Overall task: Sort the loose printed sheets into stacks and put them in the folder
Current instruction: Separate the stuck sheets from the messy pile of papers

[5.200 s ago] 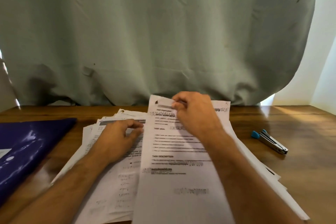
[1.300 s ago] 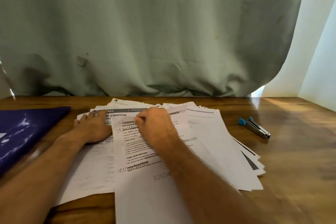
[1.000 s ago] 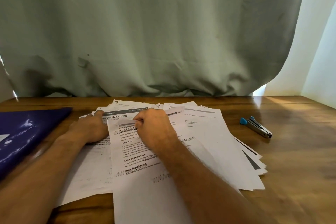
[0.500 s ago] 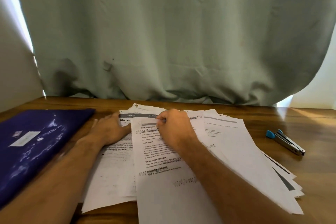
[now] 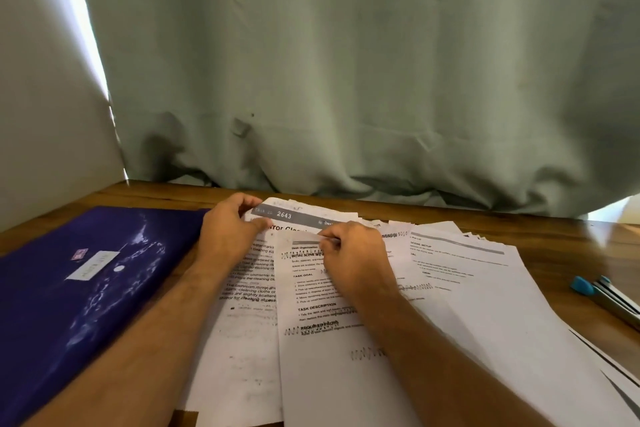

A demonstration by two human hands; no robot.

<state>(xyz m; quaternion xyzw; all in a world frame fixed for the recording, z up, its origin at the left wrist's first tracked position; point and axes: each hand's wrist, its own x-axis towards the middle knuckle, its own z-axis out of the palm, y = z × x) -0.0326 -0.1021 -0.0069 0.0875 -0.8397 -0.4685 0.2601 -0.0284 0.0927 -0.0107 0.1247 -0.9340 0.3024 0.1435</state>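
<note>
Head view of a wooden table (image 5: 540, 236) backed by a pale green curtain (image 5: 346, 62) whose hem bunches on the far edge. A loose spread of printed sheets (image 5: 467, 288) fans across the middle and right of the table, overlapping so that most pages show only a strip or a corner; the near edges run out of the frame at the bottom and lower right. The left hand (image 5: 230, 236) grips the far left corner of a sheet headed by a grey band reading "2643" (image 5: 294, 217), thumb on the printed face and fingers curled over the top edge; the title below the band is partly covered and legible only as "…rror Cle…". The right hand (image 5: 353, 262) lies over the top of the front sheet (image 5: 311, 357), fingers bent together and pinching its upper edge; the fingertips (image 5: 327, 241) are seen from behind, so the exact contact is hard to make out. Headings "TASK GOAL", "TASK DESCRIPTION" and "REQUIRED PROPS" are readable on that sheet, while the smaller lines are blurred and some are scribbled over. The forearm hides its right margin. To the left lies a closed dark blue folder (image 5: 76, 288) with a white label whose text cannot be read; its near end is cut off. At the right edge a blue-tipped metal stapler (image 5: 606, 298) is partly out of frame.
</note>
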